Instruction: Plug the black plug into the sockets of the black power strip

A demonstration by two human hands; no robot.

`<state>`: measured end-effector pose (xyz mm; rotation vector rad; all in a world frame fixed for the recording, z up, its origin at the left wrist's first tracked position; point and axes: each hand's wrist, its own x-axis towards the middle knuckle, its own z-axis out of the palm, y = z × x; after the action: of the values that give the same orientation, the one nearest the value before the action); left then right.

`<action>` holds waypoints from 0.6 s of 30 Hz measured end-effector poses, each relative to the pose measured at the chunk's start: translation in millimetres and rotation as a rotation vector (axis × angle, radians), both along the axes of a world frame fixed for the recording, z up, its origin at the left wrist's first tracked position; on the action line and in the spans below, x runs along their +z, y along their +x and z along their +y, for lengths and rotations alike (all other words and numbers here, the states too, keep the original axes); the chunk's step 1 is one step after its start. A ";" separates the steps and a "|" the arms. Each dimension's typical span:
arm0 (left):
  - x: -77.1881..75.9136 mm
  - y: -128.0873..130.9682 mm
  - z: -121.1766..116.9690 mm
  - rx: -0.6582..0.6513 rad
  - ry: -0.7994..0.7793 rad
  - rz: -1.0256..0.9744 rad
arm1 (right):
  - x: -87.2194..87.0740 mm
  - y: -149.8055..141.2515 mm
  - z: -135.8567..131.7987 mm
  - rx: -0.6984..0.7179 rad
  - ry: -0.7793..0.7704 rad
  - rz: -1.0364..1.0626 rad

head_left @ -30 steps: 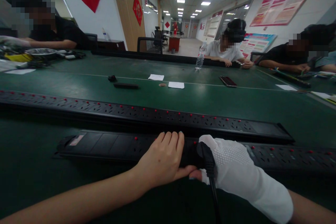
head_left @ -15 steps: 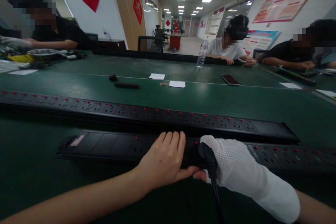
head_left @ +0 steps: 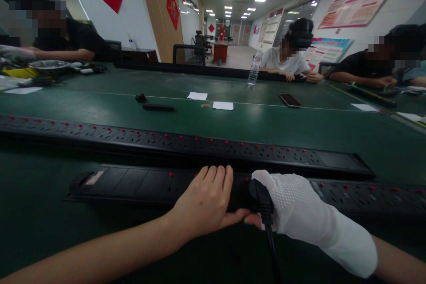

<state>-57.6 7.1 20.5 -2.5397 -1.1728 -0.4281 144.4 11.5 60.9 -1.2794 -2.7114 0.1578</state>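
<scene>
A long black power strip (head_left: 136,184) with red lights and several sockets lies in front of me. My bare left hand (head_left: 209,199) is closed around its middle, fingers over the far edge and thumb along the near side. Just to the right, my right hand (head_left: 289,204), in a white glove with the thumb tip showing, is wrapped over the same strip. A black plug (head_left: 261,195) sits on the strip beside the gloved fingers, its cord running down toward me. The glove hides part of the strip, and whether those fingers also press the plug is unclear.
Beyond it lies a second long power strip (head_left: 159,142). Farther back on the green table (head_left: 282,128) are paper slips (head_left: 222,105), a phone (head_left: 289,100), a small black bar (head_left: 159,107) and a water bottle (head_left: 254,69). Several people sit around the table.
The view has shifted very slightly, so everything appears a little more to the left. Both hands keep the same hold on the power strip, and the plug stays where it was.
</scene>
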 end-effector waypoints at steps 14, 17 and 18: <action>-1.3 0.4 0.2 0.005 0.011 0.001 | -4.4 7.1 6.0 0.110 0.151 -0.009; -1.1 0.1 0.2 0.004 0.008 0.005 | -5.3 8.7 6.3 0.118 0.169 -0.030; -1.1 0.0 0.3 0.004 0.009 0.005 | -5.5 9.3 6.3 0.119 0.171 -0.037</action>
<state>-57.5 7.4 19.4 -2.5287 -1.1705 -0.4246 153.7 17.8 55.4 -1.0857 -2.7631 -0.0855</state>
